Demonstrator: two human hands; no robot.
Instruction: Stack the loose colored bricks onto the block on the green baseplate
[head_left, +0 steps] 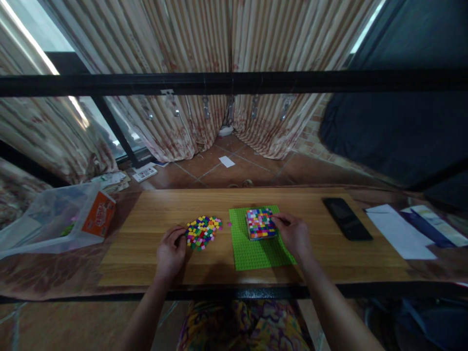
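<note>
My left hand (171,252) rests on the table at the left edge of a loose pile of small coloured toy bricks (202,232). Its fingers are curled together, and whatever may be between the tips is hidden. A green studded baseplate (252,256) lies right of the pile. On it stands a square block built of many-coloured bricks (261,224). My right hand (293,234) is at the right side of this block, thumb and fingers pinched by its upper edge; anything in the pinch is too small to name. A single pink brick (229,224) lies by the baseplate's left edge.
The wooden tabletop (146,263) carries a black phone (346,219) on the right. A clear plastic box (54,209) with an orange label stands at left. White paper (400,231) lies at right. A dark metal bar (234,83) crosses ahead, before striped curtains (190,44).
</note>
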